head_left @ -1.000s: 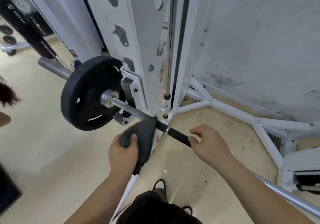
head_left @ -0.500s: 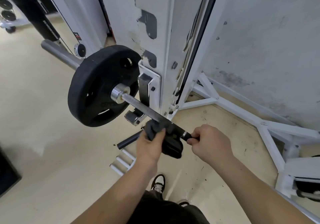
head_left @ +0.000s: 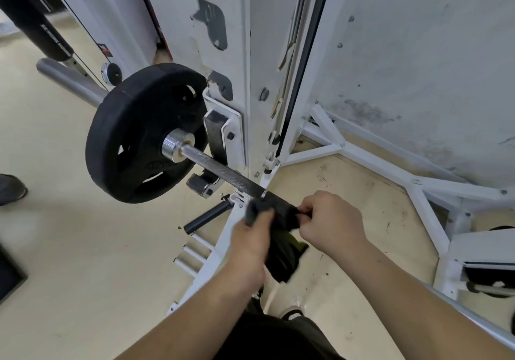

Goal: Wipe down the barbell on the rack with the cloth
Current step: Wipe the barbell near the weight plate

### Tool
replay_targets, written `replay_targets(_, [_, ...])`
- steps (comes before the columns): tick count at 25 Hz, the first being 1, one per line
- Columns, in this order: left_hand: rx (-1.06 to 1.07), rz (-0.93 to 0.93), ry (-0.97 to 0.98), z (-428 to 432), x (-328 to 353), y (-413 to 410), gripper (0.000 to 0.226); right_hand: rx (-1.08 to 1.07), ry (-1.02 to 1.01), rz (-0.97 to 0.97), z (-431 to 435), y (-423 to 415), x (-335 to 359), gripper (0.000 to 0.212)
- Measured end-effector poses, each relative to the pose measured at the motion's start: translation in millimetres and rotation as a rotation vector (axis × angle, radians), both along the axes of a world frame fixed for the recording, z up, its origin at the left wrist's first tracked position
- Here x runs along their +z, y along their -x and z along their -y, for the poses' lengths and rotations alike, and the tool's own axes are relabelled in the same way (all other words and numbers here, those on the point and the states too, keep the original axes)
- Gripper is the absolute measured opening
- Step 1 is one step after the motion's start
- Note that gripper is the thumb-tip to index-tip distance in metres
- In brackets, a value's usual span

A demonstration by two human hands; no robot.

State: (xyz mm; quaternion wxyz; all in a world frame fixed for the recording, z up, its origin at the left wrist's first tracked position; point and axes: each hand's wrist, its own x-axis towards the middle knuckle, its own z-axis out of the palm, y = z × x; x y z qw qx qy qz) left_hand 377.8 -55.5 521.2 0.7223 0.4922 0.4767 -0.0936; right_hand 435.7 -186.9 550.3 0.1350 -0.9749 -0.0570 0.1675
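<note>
The barbell lies in the white rack, its knurled steel shaft running from a black weight plate down toward me. My left hand grips a dark cloth wrapped round the shaft just below the knurled part; the cloth's loose end hangs under the bar. My right hand grips the bar right beside the cloth, its fingers curled round it. The stretch of bar under both hands is hidden.
A black peg and short white pegs stick out of the rack's base. White frame struts run along the stained wall at right. A shoe shows at the left edge. My feet stand below the bar.
My left hand has slid the cloth along the bar toward my right hand, until the two nearly touch. The view has shifted closer to the plate and rack.
</note>
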Motion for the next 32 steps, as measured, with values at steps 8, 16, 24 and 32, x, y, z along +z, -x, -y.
replay_targets(8, [0.092, -0.027, 0.021, 16, -5, -1, 0.012, 0.005, 0.031, 0.001, 0, -1, -2, 0.010])
replay_targets(16, [0.306, 0.112, 0.020, -27, -11, -30, 0.030, -0.101, -0.092, -0.047, 3, 1, -5, 0.007])
replay_targets(24, [0.237, 0.053, 0.126, -19, -5, -15, 0.025, -0.134, -0.277, -0.007, 30, 24, 4, 0.029])
replay_targets(32, [-0.138, -0.030, 0.224, 76, 13, 28, 0.020, -0.152, -0.152, -0.074, 80, 44, 10, 0.020])
